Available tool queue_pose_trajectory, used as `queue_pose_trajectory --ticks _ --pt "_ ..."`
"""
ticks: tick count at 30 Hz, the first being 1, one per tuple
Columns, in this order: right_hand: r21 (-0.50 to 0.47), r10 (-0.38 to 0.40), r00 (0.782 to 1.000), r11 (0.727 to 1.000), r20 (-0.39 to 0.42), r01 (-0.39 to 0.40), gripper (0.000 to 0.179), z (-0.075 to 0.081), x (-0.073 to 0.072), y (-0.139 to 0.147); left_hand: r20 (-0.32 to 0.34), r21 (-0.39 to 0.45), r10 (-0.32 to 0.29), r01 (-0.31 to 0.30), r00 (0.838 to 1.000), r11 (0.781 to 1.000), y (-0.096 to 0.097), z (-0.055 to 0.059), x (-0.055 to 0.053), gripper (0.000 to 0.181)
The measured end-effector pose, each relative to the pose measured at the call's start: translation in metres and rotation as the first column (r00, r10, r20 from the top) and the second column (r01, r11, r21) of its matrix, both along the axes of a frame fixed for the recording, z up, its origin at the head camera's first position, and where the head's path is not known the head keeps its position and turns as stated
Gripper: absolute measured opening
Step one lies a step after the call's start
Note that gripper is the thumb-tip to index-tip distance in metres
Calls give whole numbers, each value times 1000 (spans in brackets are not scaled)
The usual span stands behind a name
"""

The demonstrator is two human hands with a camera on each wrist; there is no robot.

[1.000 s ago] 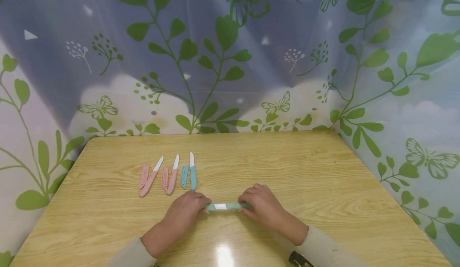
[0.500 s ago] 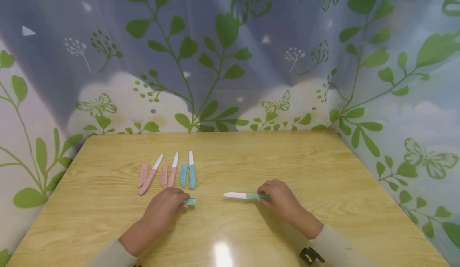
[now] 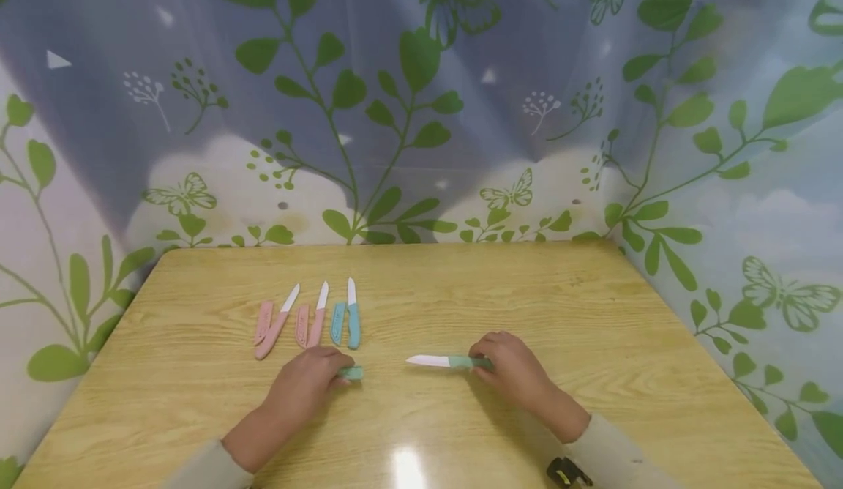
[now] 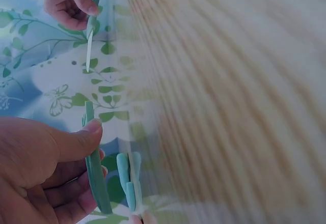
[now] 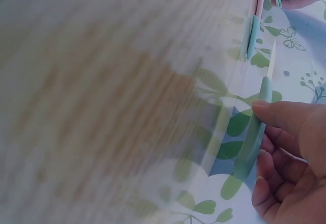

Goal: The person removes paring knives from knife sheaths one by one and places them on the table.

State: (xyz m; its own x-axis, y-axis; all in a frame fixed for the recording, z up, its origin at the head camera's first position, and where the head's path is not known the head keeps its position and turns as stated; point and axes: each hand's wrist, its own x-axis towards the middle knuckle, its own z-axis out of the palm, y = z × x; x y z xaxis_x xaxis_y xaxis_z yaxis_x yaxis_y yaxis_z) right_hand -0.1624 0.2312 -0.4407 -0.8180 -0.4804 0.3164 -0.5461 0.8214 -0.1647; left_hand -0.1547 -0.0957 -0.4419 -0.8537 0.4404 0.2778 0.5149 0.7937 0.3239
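My right hand (image 3: 516, 368) pinches the green handle of a small knife (image 3: 431, 361) between thumb and fingers. Its white blade is bare and points left. In my left hand (image 3: 303, 386) is a green knife sheath (image 3: 352, 373), its end poking out to the right past the fingertips. The left wrist view shows thumb and fingertips pinching the sheath (image 4: 94, 163) along its sides. From the right wrist, the knife handle (image 5: 251, 132) shows held in the fingers above the table. A gap separates blade tip and sheath.
Beyond the left hand lie a blue knife (image 3: 353, 320) with its blue sheath (image 3: 338, 322), and two pink knives, one nearer the middle (image 3: 319, 317) and one farther left (image 3: 276, 324), each beside a pink sheath. A patterned curtain (image 3: 421, 108) encloses the wooden table (image 3: 593, 313).
The green knife has come out of its sheath. The left hand moved left with the sheath, the right hand moved right with the knife. Over the last half second both barely moved.
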Motion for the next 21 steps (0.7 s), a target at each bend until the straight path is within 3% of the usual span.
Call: queue_pose_trajectory --ticks 8,13,17,21 --pt "-25 -39 998 999 43 40 16 1 2 -3 122 91 -22 11 992 996 8 2 -2 21" --pt "-37 -71 995 997 74 74 16 1 3 -5 220 225 -107 57 970 973 12 4 -2 24" --pt "-50 -89 992 994 87 93 16 1 3 -7 365 376 -176 29 914 926 14 4 -3 36" --pt "-68 -96 989 992 111 104 16 1 3 -7 497 530 -268 -44 825 847 15 6 -4 43"
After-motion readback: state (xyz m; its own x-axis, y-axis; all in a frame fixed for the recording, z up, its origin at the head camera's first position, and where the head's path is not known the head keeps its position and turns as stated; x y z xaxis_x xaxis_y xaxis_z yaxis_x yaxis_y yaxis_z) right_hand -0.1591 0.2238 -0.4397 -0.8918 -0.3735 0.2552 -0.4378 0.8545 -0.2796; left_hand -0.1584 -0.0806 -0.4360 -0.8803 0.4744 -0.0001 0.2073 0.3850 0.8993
